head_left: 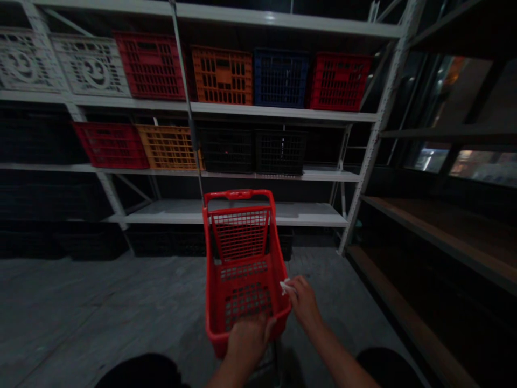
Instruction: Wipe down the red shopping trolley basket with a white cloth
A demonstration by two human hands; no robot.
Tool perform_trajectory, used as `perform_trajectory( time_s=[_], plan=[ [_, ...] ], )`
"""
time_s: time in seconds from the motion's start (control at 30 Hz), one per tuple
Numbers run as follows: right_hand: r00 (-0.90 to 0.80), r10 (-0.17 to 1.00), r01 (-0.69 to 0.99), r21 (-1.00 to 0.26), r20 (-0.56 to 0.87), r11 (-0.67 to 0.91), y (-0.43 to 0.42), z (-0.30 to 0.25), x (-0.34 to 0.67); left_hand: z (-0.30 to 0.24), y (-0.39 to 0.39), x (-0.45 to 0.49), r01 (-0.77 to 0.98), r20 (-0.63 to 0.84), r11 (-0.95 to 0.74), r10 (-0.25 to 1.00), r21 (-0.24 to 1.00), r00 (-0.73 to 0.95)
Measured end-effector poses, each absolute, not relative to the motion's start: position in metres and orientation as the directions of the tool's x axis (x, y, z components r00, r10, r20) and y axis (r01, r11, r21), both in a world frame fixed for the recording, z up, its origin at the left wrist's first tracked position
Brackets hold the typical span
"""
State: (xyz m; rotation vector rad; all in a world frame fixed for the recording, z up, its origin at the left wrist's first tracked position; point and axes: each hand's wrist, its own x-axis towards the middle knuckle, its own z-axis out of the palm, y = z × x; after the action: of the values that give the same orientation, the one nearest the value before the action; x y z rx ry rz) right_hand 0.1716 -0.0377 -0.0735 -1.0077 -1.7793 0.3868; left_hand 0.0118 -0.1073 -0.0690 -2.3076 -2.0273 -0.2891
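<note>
The red cart stands on the floor, mid-scene, its handle at the far end. The left hand is clamped on its near rim. The right hand pinches a white cloth at the right rim, near the near corner. Beyond, a rack bears crates: orange, blue and red on a high shelf.
</note>
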Motion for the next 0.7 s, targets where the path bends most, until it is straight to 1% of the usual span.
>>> perform_trajectory(
  time_s=[0.13, 0.2, 0.33, 0.43, 0.5, 0.6, 0.7],
  plan=[
    [-0.201, 0.818, 0.385, -0.725, 0.538, 0.571, -0.081, -0.088, 0.171, -0.071, -0.114, -0.002, 0.982, 0.193, -0.166, 0.970, 0.094, 0.145],
    [-0.237, 0.820, 0.365, -0.734, 0.521, 0.573, -0.086, -0.086, 0.171, -0.071, -0.117, -0.009, 0.976, 0.193, -0.192, 0.966, 0.105, 0.169],
    [-0.260, 0.791, 0.371, -0.699, 0.555, 0.612, -0.047, -0.064, 0.167, -0.069, -0.122, -0.018, 0.976, 0.174, -0.188, 0.970, 0.111, 0.167],
    [-0.215, 0.789, 0.392, -0.689, 0.575, 0.609, -0.010, -0.050, 0.160, -0.068, -0.121, -0.026, 0.976, 0.171, -0.191, 0.970, 0.106, 0.171],
    [-0.180, 0.796, 0.403, -0.695, 0.578, 0.595, -0.006, -0.050, 0.154, -0.069, -0.119, -0.031, 0.976, 0.166, -0.199, 0.969, 0.092, 0.182],
    [-0.187, 0.806, 0.388, -0.712, 0.562, 0.586, -0.039, -0.064, 0.148, -0.073, -0.117, -0.040, 0.975, 0.174, -0.210, 0.965, 0.071, 0.195],
    [-0.275, 0.806, 0.340, -0.731, 0.524, 0.591, -0.085, -0.080, 0.146, -0.076, -0.117, -0.046, 0.971, 0.204, -0.232, 0.955, 0.059, 0.216]
  ],
)
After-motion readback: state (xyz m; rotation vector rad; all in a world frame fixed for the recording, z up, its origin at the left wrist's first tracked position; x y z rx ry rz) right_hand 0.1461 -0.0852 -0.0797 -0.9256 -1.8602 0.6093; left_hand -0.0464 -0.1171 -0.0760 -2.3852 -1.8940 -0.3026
